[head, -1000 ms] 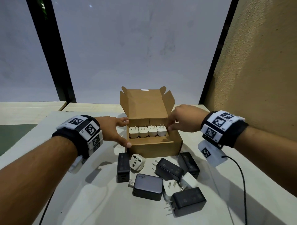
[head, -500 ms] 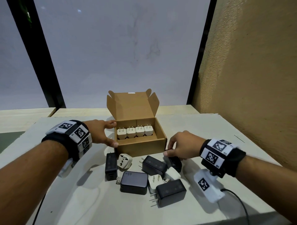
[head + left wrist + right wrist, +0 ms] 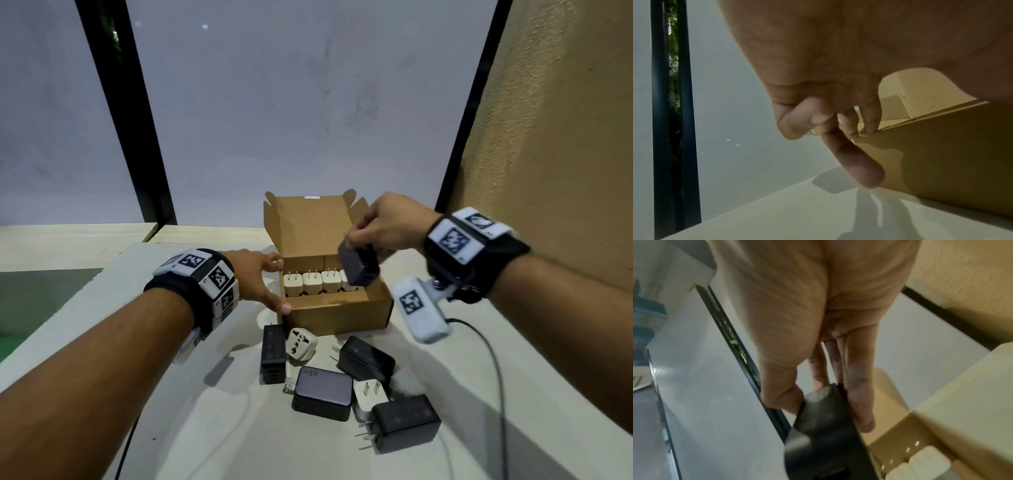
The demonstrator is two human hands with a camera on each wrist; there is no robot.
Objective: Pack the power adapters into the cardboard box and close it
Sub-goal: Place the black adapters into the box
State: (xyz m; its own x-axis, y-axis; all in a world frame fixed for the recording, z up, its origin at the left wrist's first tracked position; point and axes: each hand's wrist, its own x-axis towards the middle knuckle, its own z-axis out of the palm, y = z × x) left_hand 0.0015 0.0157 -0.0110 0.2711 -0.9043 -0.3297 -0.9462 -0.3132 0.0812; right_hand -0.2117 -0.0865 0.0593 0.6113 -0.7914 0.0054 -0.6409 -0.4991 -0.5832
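Observation:
An open cardboard box (image 3: 339, 317) stands on the white table with its lid (image 3: 310, 224) upright behind. A row of white adapters (image 3: 320, 282) stands inside, prongs up, also seen as white adapters (image 3: 918, 462) in the right wrist view. My right hand (image 3: 383, 224) pinches a black adapter (image 3: 358, 265) by its top end and holds it above the box's right part; the same black adapter (image 3: 824, 431) fills the wrist view. My left hand (image 3: 262, 282) rests on the box's left wall (image 3: 941, 146), fingers on the rim and thumb at the front corner.
Loose on the table in front of the box lie several black adapters (image 3: 323, 394), a white travel plug (image 3: 301, 344) and a small white adapter (image 3: 370, 394). A black cable (image 3: 493, 373) runs along the right. A tan wall (image 3: 565, 137) stands close on the right.
My right hand went from the box down to the pile, took hold of a black adapter and lifted it over the box. The left hand stayed on the box.

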